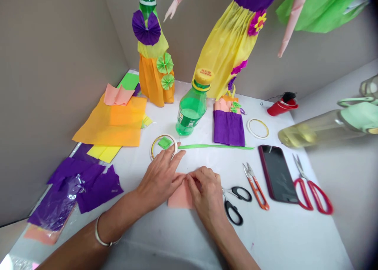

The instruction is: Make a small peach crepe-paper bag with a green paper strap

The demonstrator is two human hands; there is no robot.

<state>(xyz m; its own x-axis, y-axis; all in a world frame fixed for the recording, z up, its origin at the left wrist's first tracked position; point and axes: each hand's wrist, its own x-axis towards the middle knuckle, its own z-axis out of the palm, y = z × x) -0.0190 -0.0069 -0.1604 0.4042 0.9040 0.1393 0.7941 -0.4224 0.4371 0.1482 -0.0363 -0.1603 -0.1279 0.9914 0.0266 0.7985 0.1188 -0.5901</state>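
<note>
A small peach piece of crepe paper (180, 197) lies on the white table between my hands. My right hand (205, 191) is closed in a pinch at its upper edge. My left hand (159, 175) rests flat with fingers stretched out, its thumb touching the paper's top edge beside the right fingertips. Its other fingers lie at a roll of double-sided tape (152, 148), which encircles a small green paper piece (164, 143). Black-handled scissors (233, 213) lie just right of my right hand, their blades partly hidden behind it.
Behind my hands stand a green bottle (190, 112) and a paper-dressed bottle (156, 79). Orange paper (126, 122) and purple paper (99, 191) lie left. Orange snips (257, 189), a phone (279, 173), red scissors (315, 195) and a tilted-looking clear bottle (313, 130) are right.
</note>
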